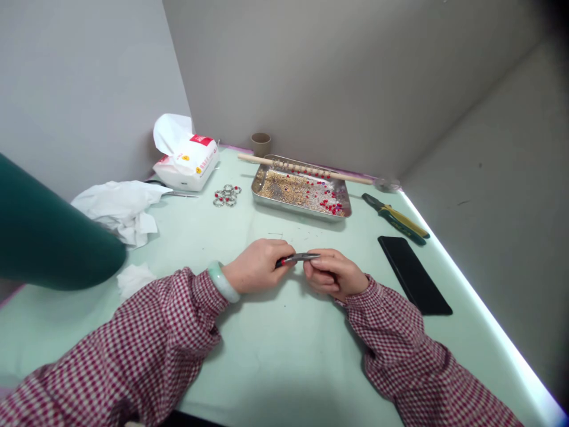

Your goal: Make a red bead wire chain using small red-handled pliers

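Looks mid-work. Left hand (262, 264) grip clenched on pliers (306, 257), mid-tabletop (275, 350); right hand (334, 273) curled closed at their tip, can't tell what's pinched. Red-beaded rings (227, 196) at 11 o'clock look done. Loose beads (282, 188) left in tray (300, 211), 12 o'clock, wooden stick (255, 159) across it. Wire bits (275, 233) between hands and tray. Cutters (397, 219) 2 o'clock, black case (415, 276) 3, green object (57, 231) 9.

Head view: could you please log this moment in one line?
left hand: holds slim pliers; right hand: at pliers' tip; tray: holds beads
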`<action>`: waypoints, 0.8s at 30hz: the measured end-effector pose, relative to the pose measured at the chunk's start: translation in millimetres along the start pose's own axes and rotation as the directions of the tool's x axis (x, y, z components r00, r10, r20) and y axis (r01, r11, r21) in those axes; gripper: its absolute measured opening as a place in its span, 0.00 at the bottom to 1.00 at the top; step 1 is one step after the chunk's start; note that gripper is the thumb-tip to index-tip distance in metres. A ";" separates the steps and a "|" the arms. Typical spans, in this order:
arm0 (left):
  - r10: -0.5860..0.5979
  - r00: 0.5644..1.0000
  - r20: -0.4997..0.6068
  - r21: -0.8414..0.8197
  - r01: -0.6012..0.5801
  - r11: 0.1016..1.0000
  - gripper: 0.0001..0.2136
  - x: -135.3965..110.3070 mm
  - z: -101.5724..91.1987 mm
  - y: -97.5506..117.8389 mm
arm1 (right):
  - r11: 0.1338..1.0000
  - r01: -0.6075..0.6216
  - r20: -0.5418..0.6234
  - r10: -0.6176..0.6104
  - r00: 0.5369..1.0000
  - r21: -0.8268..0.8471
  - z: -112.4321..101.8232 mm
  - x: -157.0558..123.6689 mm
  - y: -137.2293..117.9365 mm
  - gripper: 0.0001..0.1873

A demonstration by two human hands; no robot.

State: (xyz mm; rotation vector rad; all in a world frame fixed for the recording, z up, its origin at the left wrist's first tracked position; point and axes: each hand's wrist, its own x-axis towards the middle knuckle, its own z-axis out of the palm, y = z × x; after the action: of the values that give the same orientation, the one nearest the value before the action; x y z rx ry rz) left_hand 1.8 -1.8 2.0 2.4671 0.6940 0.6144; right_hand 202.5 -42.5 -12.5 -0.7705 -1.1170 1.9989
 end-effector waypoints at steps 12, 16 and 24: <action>-0.011 1.000 0.010 0.010 0.011 1.000 0.05 -0.2 0.7 -1.2 | 1.000 -0.021 -0.015 0.021 1.000 -0.010 -1.5 0.4 1.4 0.11; -0.020 1.000 0.014 0.014 0.020 1.000 0.06 -0.9 0.6 -1.2 | 1.000 -0.025 -0.014 0.025 1.000 0.012 -1.9 0.7 1.9 0.11; -0.028 1.000 0.014 0.015 0.027 1.000 0.06 -0.1 0.4 -1.0 | 1.000 -0.015 -0.019 0.015 1.000 0.011 -0.9 0.9 1.7 0.11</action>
State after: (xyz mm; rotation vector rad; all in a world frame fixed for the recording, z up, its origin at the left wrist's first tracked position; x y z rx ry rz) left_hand 1.7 -1.3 1.1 2.4688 0.7281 0.5830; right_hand 202.2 -42.0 -14.5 -0.7925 -1.0916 2.0046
